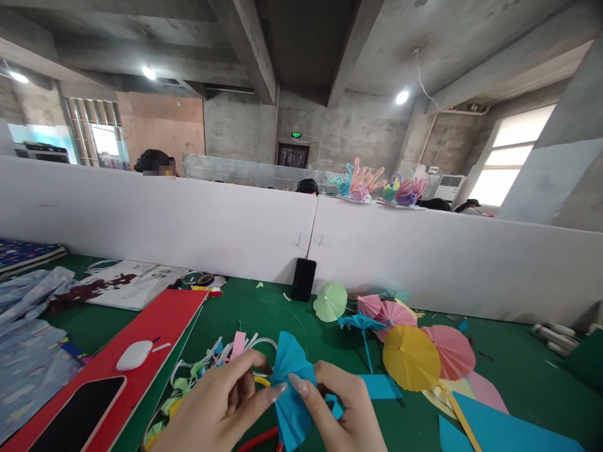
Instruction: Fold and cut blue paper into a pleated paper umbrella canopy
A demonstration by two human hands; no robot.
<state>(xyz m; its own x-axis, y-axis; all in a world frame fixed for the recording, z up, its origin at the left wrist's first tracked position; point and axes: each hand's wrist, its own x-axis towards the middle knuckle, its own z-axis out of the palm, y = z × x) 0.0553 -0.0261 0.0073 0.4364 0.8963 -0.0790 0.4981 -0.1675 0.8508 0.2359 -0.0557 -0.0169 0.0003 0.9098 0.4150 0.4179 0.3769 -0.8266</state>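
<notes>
Between my two hands is a pleated piece of blue paper [293,402], fanned out at top and bottom and pinched at its middle. My left hand [230,398] grips its left side, thumb and fingers closed. On the right side, my right hand [342,402] presses the folds with thumb and fingers. Beneath and beside the hands lie a blue paper strip [382,386] and a pile of coloured paper scraps [188,380]. Several finished paper umbrellas stand to the right, among them a yellow one [411,358], a blue one [362,322] and a green one [330,301].
A white partition [188,220] runs along the back of the green table [254,307], with a black phone [304,279] leaning on it. At left, a red board [160,326] carries another phone [78,417] and a white case [134,355]. Blue sheets [513,427] lie front right.
</notes>
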